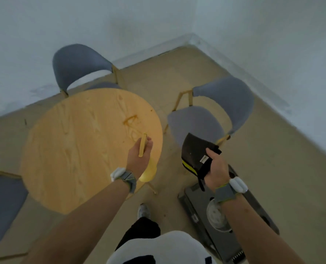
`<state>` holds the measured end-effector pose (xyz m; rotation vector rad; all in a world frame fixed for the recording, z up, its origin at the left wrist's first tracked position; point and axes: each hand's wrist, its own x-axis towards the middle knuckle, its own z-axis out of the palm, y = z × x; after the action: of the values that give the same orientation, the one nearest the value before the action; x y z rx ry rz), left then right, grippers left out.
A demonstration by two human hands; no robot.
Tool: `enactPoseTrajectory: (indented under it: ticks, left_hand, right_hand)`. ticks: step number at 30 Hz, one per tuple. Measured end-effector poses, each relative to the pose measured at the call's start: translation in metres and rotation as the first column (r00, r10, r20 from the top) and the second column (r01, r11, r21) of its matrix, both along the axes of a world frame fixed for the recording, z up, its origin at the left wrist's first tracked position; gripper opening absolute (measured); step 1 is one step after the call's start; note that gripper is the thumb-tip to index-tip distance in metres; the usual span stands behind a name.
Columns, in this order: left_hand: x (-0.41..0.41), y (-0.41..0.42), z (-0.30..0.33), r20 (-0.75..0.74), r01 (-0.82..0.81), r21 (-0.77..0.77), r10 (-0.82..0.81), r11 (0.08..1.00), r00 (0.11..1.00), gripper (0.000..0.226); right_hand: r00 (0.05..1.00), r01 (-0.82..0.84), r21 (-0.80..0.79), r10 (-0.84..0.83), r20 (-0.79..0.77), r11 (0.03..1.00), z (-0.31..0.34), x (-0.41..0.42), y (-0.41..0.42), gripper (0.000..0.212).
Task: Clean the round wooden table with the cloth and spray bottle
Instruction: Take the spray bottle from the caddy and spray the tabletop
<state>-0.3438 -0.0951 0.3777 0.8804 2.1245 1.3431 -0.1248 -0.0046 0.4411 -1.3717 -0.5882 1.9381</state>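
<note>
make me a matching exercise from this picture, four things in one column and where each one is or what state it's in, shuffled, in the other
Things
1. spray bottle
2. cloth
3. round wooden table
4. chair

Places or states
A. held in the right hand
B. bears a brownish stain near its far right edge
C. held in the left hand
D. stands on the floor to the right of the table

Pairs: 1-C, 2-A, 3-B, 4-D
</note>
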Motion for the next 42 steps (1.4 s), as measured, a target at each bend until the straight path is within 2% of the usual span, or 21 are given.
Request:
enactPoseTrajectory:
  ticks: [3,9,14,17,20,26,32,36,38,42]
  left_hand:
    - [-0.034,-0.009,-0.019,0.034,0.028,-0.091,-0.025,0.996,0.999,0.012]
    - [-0.081,-0.016,-0.058,0.128,0.103,-0.272,-0.070,0.957,0.989,0.012]
    - [-0.106,-0.007,-0.081,0.184,0.130,-0.496,-0.042,0.858,0.982,0.021]
    - [-0.111,0.000,-0.083,0.184,0.162,-0.623,-0.058,0.765,0.981,0.052]
    - [-0.115,0.005,-0.084,0.180,0.162,-0.686,-0.050,0.709,0.982,0.057]
    - [-0.119,0.010,-0.080,0.181,0.172,-0.742,-0.053,0.648,0.982,0.049]
    - [-0.106,0.020,-0.081,0.190,0.182,-0.697,-0.066,0.693,0.980,0.028]
    - [-0.094,0.033,-0.073,0.198,0.225,-0.674,-0.122,0.703,0.973,0.031]
    - [-0.092,0.039,-0.073,0.203,0.207,-0.674,-0.091,0.709,0.975,0.030]
    - [-0.092,0.047,-0.072,0.263,0.201,-0.639,-0.034,0.742,0.964,0.030]
  right_hand:
    - [1.000,-0.013,-0.016,0.013,-0.006,1.000,-0.008,-0.031,0.001,0.023]
    - [0.997,0.031,-0.025,-0.029,0.067,0.999,-0.015,-0.090,0.001,0.021]
    - [0.991,0.037,-0.051,-0.030,0.132,0.998,-0.024,-0.119,0.004,0.021]
    - [0.988,0.038,-0.040,-0.032,0.151,0.998,-0.027,-0.121,0.009,0.017]
    - [0.988,0.021,-0.021,-0.018,0.150,1.000,-0.028,-0.119,0.018,0.021]
    - [0.987,0.013,0.003,-0.013,0.157,1.000,-0.027,-0.116,0.034,0.017]
    - [0.991,0.008,0.008,-0.009,0.131,1.000,-0.024,-0.115,0.040,0.024]
    - [0.991,0.037,-0.017,-0.034,0.132,0.999,-0.022,-0.110,0.044,0.017]
    - [0.992,0.040,-0.021,-0.037,0.124,0.999,-0.023,-0.107,0.045,0.016]
    - [0.990,0.058,-0.018,-0.055,0.128,0.998,-0.023,-0.100,0.047,0.030]
